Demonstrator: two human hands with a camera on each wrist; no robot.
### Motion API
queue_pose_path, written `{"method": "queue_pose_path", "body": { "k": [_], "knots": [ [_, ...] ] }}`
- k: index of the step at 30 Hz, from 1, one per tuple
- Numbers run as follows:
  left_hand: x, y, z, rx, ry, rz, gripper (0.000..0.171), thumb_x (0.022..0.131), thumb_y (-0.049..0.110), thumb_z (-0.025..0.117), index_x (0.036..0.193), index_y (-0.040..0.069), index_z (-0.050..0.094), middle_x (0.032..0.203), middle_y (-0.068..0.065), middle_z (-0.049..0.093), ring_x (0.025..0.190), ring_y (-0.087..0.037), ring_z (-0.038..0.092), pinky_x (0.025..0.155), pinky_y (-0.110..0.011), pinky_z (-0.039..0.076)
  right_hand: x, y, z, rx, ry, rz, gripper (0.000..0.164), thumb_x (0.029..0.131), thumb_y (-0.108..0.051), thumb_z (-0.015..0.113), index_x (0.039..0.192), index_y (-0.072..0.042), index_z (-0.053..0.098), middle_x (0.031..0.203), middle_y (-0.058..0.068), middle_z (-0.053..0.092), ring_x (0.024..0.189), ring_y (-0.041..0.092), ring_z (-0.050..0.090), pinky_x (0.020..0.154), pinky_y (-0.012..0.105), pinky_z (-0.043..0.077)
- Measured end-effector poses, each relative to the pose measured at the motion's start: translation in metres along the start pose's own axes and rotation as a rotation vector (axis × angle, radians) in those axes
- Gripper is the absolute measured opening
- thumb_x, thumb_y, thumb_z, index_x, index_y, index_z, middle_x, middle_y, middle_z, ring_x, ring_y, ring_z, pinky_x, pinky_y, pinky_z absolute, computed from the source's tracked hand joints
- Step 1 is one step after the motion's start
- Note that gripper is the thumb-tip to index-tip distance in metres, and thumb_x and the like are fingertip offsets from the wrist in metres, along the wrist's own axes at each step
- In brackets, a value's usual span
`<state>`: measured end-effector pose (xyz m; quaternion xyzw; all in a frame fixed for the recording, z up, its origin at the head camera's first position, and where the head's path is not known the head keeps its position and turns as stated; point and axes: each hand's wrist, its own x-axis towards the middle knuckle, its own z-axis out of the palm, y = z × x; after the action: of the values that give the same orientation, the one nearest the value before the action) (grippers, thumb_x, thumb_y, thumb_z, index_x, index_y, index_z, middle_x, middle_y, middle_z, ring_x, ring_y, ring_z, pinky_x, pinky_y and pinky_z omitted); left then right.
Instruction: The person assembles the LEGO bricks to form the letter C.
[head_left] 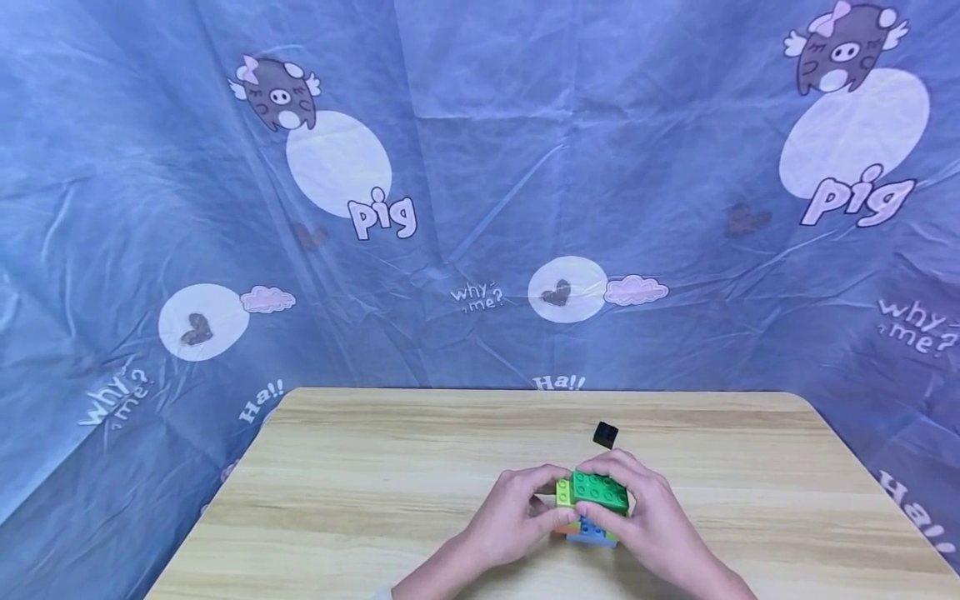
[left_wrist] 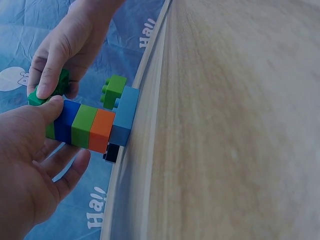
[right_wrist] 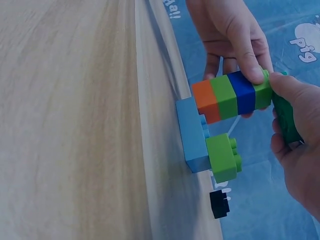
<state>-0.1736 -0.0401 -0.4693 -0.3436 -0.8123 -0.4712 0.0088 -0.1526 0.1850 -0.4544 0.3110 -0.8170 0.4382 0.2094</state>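
A column of bricks stands on one end of a light blue base brick [right_wrist: 191, 135]. Upward from the base come an orange brick [right_wrist: 205, 101], a lime green brick [right_wrist: 224, 97], a dark blue brick [right_wrist: 241, 92] and another lime brick [right_wrist: 262, 93]. My left hand [head_left: 517, 512] pinches the column near its top between thumb and fingers. In my right hand [head_left: 656, 512] is a dark green brick [head_left: 600, 492] with studs, held at the column's top; whether it is joined there I cannot tell. A separate lime brick [right_wrist: 221, 157] sits on the base's other end.
A small black brick [head_left: 606, 434] lies on the wooden table [head_left: 390, 467] beyond the hands. Behind the table's far edge hangs a blue printed cloth [head_left: 480, 183], which also runs along both sides.
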Motion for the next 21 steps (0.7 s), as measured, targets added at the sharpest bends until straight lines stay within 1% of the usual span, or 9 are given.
{"method": "queue_pose_path", "body": {
  "k": [7,11,18,21],
  "knots": [
    [0.0002,0.0005,-0.0002,-0.013,-0.003,-0.015,0.032,0.100,0.030,0.074,0.129,0.017,0.070,0.121,0.005,0.077,0.110,-0.005,0.071,0.076,-0.012,0.057,0.0018,-0.0003,-0.0007,-0.007,-0.005,-0.017,0.046,0.079,-0.005,0.093,0.119,-0.020,0.073,0.114,-0.009,0.070,0.094,0.007,0.067,0.074,0.013,0.052],
    [0.0003,0.0006,-0.0005,-0.016,-0.003,-0.014,0.032,0.100,0.029,0.075,0.129,0.017,0.070,0.121,0.005,0.077,0.111,-0.004,0.070,0.076,-0.012,0.057,0.0037,-0.0016,-0.0024,-0.004,-0.020,-0.023,0.044,0.080,-0.005,0.092,0.117,-0.018,0.074,0.112,-0.008,0.071,0.092,0.007,0.067,0.073,0.014,0.053],
    [0.0012,0.0004,-0.0001,-0.025,-0.004,-0.007,0.032,0.100,0.028,0.075,0.129,0.017,0.070,0.125,0.006,0.075,0.111,-0.001,0.070,0.077,-0.013,0.058,0.0084,-0.0055,-0.0083,-0.012,-0.075,0.014,0.037,0.082,-0.011,0.092,0.114,-0.020,0.075,0.110,-0.013,0.069,0.089,0.004,0.065,0.069,0.019,0.055],
    [0.0009,0.0003,0.0005,-0.023,-0.002,-0.011,0.032,0.099,0.028,0.075,0.129,0.017,0.071,0.123,0.006,0.076,0.110,-0.001,0.070,0.077,-0.012,0.057,0.0094,-0.0067,-0.0094,-0.017,-0.091,0.028,0.035,0.083,-0.013,0.092,0.113,-0.020,0.076,0.109,-0.014,0.069,0.089,0.003,0.065,0.069,0.020,0.056]
  ]
}}
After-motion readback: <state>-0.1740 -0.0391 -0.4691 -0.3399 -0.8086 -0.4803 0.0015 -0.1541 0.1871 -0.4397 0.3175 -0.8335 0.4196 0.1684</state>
